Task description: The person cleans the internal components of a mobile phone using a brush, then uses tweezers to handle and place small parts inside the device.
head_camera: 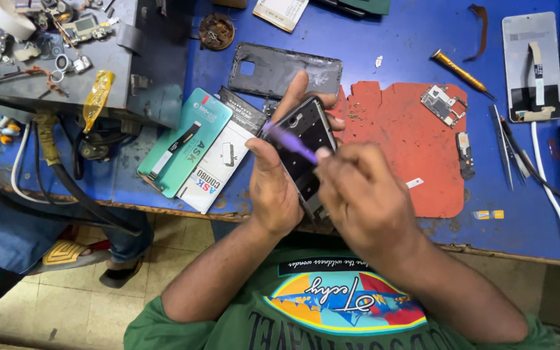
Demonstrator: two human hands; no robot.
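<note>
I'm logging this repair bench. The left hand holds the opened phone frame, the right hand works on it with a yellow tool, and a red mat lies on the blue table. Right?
Not quite: the tool in the right hand is purple, not yellow, as the head view shows. The rest stands: the left hand holds the opened phone frame, and a red mat lies on the blue table.

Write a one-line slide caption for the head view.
Left hand grips an opened phone frame while right hand works a purple tool into it above a red mat.
</note>
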